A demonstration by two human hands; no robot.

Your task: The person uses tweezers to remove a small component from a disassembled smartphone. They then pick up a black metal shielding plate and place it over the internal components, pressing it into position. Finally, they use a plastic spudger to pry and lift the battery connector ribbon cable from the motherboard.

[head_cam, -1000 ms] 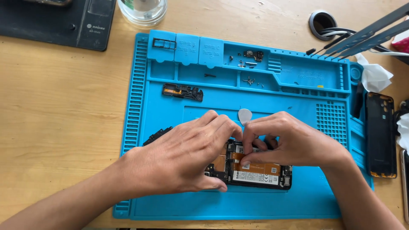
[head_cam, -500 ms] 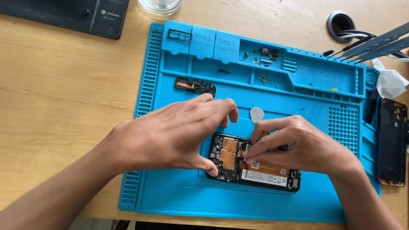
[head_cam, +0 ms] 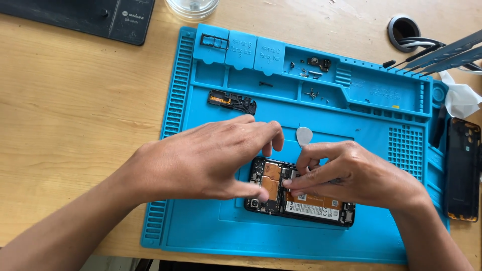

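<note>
Near the blue mat's point(head_cam: 201, 221) front edge lies an opened phone point(head_cam: 301, 203). Left hand point(head_cam: 201, 163) pinches its left end, fingers curled; right hand point(head_cam: 351, 175) presses curled fingertips onto its middle. Grey pick point(head_cam: 304, 136) sits just behind.

Blue repair mat point(head_cam: 201, 221) on wooden table point(head_cam: 75, 125); black speaker module point(head_cam: 232, 101), loose screws point(head_cam: 312, 93) (in a tray compartment), glass jar point(head_cam: 192, 7), black back cover point(head_cam: 463, 168), white tissue point(head_cam: 459, 100).

Bright, even daylight is falling across the scene. The hands are casting only soft shadows onto the blue repair mat point(head_cam: 211, 221). Focus is staying sharp throughout, without noticeable glare or blur.
</note>
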